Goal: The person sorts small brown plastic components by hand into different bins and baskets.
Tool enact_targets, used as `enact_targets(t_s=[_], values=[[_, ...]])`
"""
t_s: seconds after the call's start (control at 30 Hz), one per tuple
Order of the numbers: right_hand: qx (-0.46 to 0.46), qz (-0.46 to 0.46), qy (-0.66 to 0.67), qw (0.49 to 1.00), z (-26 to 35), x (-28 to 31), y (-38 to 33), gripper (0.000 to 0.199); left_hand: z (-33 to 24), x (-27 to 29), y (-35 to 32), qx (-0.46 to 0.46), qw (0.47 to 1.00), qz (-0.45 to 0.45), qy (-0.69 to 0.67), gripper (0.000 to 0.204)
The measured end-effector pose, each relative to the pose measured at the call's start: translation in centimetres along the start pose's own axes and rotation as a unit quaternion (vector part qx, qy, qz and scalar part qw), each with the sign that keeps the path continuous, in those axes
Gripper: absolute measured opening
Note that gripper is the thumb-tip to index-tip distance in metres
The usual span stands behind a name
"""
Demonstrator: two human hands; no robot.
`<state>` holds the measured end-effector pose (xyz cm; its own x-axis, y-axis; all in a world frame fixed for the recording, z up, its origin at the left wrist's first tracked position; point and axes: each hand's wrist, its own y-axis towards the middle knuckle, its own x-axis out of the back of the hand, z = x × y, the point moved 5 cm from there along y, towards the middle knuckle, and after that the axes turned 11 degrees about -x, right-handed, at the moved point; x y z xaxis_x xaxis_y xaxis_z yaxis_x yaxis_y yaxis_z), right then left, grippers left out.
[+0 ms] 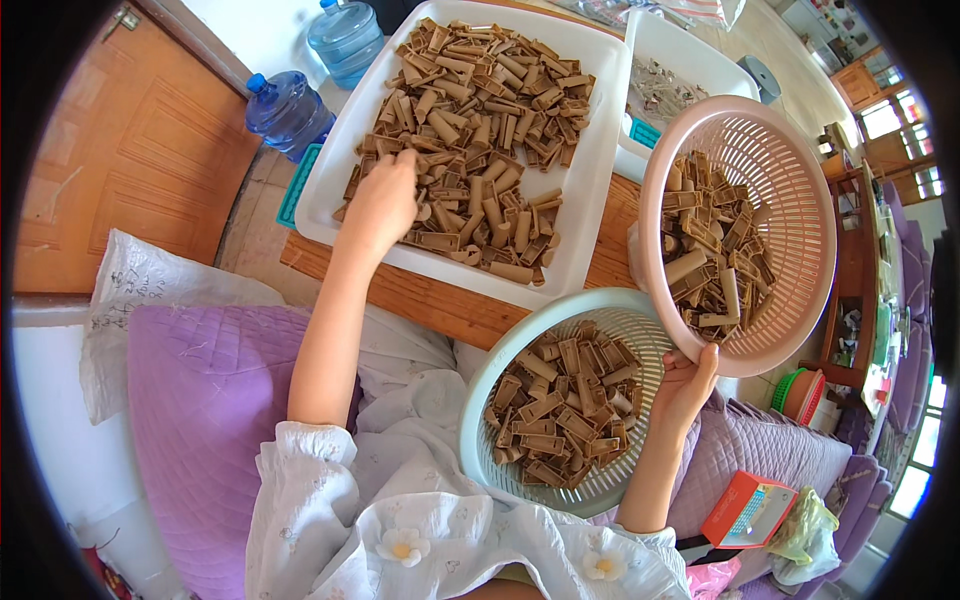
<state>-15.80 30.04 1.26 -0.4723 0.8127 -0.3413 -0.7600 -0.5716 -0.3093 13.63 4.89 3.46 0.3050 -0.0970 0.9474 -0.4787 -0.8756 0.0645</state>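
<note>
My left hand reaches into a large white tray heaped with small brown half-tube plastic pieces. Its fingers are curled down among the pieces, and what they pinch, if anything, is hidden. With thumb and fingers, my right hand grips the near rim of a pink slotted basket, which leans toward me. More brown pieces lie in the pink basket. Below it, close to my lap, a pale green basket holds another pile of brown pieces.
The tray rests on a wooden table. Behind the pink basket stands a second white tray with small scraps. Two blue water jugs are at the back left. A purple quilted cushion lies left, a red box lower right.
</note>
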Motion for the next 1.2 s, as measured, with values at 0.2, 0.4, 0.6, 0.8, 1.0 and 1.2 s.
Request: enact_targets(t_s=[0.2, 0.4, 0.6, 0.8, 1.0, 1.2], values=[[0.003, 0.003, 0.002, 1.000, -0.1, 0.3, 0.1, 0.017, -4.7, -1.2, -0.1, -0.086, 0.986, 0.063, -0.129, 0.031], [0.001, 0.011, 0.001, 1.000, -0.1, 0.1, 0.1, 0.018, -10.5, -3.0, -0.5, -0.170, 0.906, 0.045, -0.386, 0.028], [0.005, 0.007, 0.005, 1.000, -0.1, 0.3, 0.2, 0.018, -6.4, 0.1, 1.7, -0.126, 0.942, -0.012, -0.311, 0.026], [0.004, 0.009, 0.004, 1.000, 0.0, 0.2, 0.1, 0.019, -1.1, 1.9, 3.9, -0.120, 0.988, -0.074, -0.055, 0.026], [0.003, 0.019, 0.001, 1.000, -0.1, 0.2, 0.2, 0.019, -1.1, 0.0, 4.8, -0.292, 0.942, -0.043, 0.161, 0.019], [0.004, 0.010, -0.001, 1.000, -0.1, 0.3, 0.1, 0.019, -1.1, 2.2, 4.3, -0.129, 0.989, 0.027, 0.060, 0.022]])
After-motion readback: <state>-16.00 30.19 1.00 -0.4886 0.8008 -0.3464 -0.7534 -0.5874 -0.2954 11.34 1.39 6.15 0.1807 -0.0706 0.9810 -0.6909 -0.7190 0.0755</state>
